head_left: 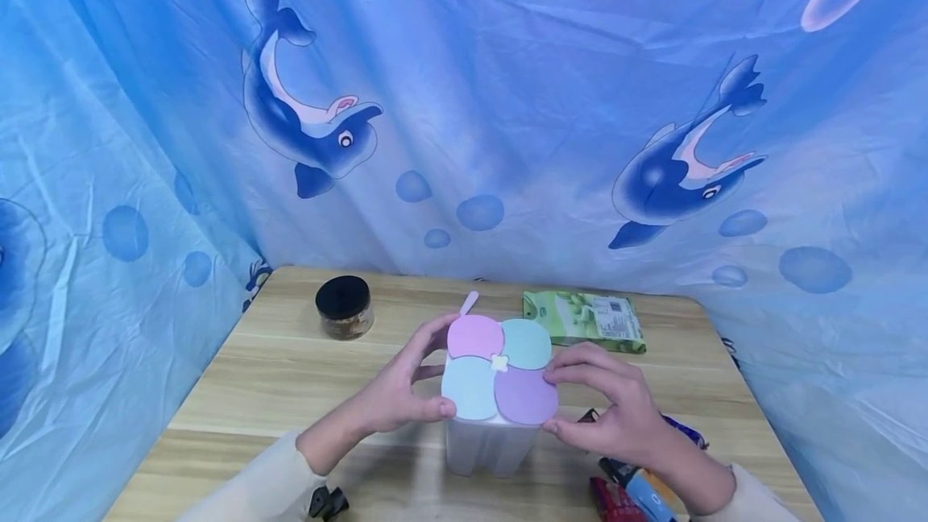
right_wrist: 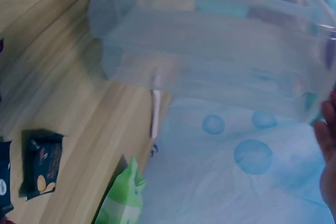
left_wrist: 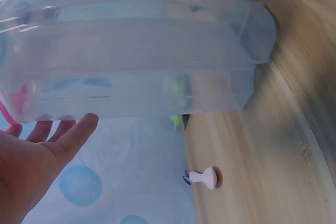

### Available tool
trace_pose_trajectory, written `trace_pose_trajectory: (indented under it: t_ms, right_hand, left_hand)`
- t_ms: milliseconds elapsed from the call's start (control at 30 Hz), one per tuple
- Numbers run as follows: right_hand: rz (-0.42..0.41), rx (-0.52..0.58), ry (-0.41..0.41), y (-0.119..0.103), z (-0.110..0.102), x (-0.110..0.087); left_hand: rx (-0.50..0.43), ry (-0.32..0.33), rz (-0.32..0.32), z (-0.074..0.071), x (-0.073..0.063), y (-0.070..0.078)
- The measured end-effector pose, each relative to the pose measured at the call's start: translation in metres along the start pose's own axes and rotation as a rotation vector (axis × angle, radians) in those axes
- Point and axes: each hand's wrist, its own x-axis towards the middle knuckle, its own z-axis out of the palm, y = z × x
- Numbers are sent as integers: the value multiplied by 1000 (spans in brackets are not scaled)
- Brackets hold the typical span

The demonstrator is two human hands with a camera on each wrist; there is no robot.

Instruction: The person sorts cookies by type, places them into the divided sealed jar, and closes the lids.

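Observation:
Between both hands is a clear plastic storage container [head_left: 487, 449] with several rounded compartments, upright. Four petal-shaped lids in pink, green, blue and purple [head_left: 525, 395] cover its top, around a small cream knob [head_left: 499, 363]. The left hand [head_left: 402, 389] holds the left side near the rim, thumb at the front corner, other fingers toward the back. My right hand [head_left: 612, 401] grips the right side, its fingertips on the purple lid's edge. From the left wrist, the clear wall [left_wrist: 131, 45] shows nothing inside. Whether the base touches the table is hard to tell.
A black-lidded jar [head_left: 344, 308] stands at the back left. Behind the container lie a small white spoon-like piece [head_left: 470, 302] and a green snack bag [head_left: 587, 319]. Several small packets, among them a dark one [right_wrist: 43, 163], lie near the right forearm. A black object [head_left: 329, 502] sits by the left sleeve.

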Motion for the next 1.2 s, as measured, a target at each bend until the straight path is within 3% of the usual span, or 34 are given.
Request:
trace_pose_trajectory:
  t_ms: [200,367,600,1033,1200]
  right_hand:
    - [-192,29,85,2,3,17]
    - [-231,90,23,1,-4,28]
    - [-179,161,-33,8,-12,29]
    - [-77,81,-76,11,-19,42]
    - [11,52,-89,7,-20,49]
  left_hand:
    - [3,-17,-28,-1,0,-1]
    - [4,-16,-40,-1,1,1]
    - [-32,3,-64,0,1,2]
    - [-73,6,-82,0,1,3]
    - [-46,4,-76,-1,0,4]
